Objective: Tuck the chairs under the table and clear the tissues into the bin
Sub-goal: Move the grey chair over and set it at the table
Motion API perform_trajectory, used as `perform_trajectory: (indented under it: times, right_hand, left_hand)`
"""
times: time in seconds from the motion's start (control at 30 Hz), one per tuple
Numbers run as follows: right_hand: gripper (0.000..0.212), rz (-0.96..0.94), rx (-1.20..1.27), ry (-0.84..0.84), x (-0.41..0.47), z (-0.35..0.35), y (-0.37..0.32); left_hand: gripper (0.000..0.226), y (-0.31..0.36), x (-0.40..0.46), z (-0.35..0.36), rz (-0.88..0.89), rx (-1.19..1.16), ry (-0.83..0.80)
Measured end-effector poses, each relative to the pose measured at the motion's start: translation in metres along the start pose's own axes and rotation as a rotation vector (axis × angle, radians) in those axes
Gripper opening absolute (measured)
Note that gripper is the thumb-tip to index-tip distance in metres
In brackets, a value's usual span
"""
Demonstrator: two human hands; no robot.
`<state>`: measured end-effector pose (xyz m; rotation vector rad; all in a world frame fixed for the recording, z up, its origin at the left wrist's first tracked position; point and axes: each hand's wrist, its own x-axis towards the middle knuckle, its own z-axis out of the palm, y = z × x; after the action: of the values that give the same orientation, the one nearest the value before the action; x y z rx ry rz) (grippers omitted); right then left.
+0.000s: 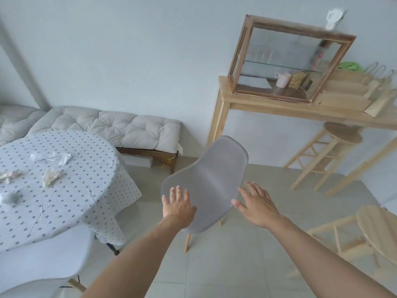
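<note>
Hands come first: the left hand (177, 204) is spread flat with fingers apart over the near left edge of the grey chair (206, 181) at centre frame, seemingly touching or just above the shell, holding nothing; the right hand (256, 204) is likewise open, fingers splayed, at the chair's near right edge, and whether it touches cannot be told. The step in hand looks like taking hold of this chair to move it toward the table (90, 190) at the left of the frame. To do it well, both hands should close on opposite rims of the shell so the chair turns and slides without tipping on its wooden legs, then it should be swung left with the seat leading under the hanging cloth. The chair stands apart from the table on bare floor tiles, so there is open room between them; the drooping cloth corner and the dark table leg below it are the edges to miss. A white chair (43, 261) sits at lower left, close against the table. Crumpled tissues (53, 158) lie scattered on the tabletop at left, not yet cleared; no bin is in view. Wooden stools (343, 136) crowd the right side.
</note>
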<state>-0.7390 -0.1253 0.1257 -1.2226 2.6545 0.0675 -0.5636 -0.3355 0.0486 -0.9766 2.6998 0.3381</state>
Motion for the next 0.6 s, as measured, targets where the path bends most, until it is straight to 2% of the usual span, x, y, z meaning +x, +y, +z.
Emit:
perform_trajectory:
  times: [0.33,0.6]
  right_hand:
    - [0.069,-0.288,-0.086,-0.073,0.179,-0.003,0.035]
    - [0.068,-0.476,-0.223,-0.186,0.312,-0.002,0.085]
  left_hand:
    - [0.077,-0.016,0.049,0.010,-0.325,-0.143,-0.003]
    - [0.077,0.019,0.093,0.027,-0.594,-0.290,0.042]
